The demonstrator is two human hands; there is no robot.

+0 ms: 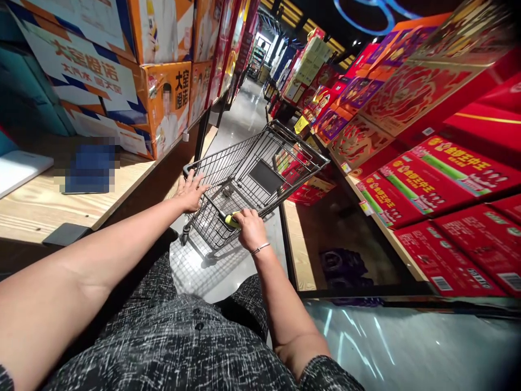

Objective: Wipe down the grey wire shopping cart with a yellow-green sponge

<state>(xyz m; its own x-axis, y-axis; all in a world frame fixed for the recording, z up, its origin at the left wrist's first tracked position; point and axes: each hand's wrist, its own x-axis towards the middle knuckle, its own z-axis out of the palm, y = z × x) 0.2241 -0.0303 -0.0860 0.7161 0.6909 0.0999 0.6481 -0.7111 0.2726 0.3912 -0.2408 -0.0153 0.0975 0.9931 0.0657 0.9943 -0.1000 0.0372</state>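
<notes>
A dark wire shopping cart stands in the aisle in front of me, turned at a slant. My right hand is closed round its handle bar, where a yellow-green grip shows beside the thumb. My left hand lies at the cart's near left corner, fingers stretched out and spread over the wire rim. Whether the left palm rests on the handle is hidden from me. A bracelet circles my right wrist.
Orange and white drink cartons are stacked on a wooden shelf at left, near a blurred blue item. Red gift boxes fill the right shelf, whose dark-framed edge runs close to the cart. The glossy aisle floor stretches ahead.
</notes>
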